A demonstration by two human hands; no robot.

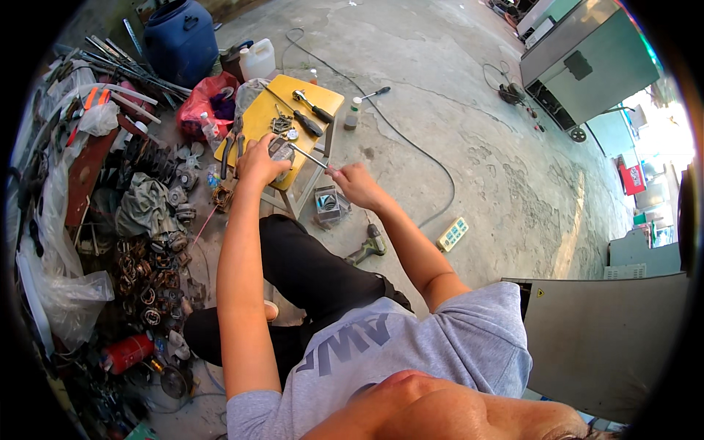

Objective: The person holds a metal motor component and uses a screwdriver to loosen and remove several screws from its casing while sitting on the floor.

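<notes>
My left hand grips a small grey metal part at the near edge of a yellow-topped stool. My right hand is closed round the handle of a screwdriver. Its bright shaft points left, with the tip at the metal part; whether it sits in a screw is too small to tell. On the stool lie a ratchet wrench, a black-handled screwdriver and a heap of small metal pieces. Pliers rest at the stool's left edge, beside my left hand.
A cordless drill, a small clear box and a power strip lie on the concrete floor. A bottle stands right of the stool. Motor parts are heaped at left, near a blue drum. A cable crosses the floor.
</notes>
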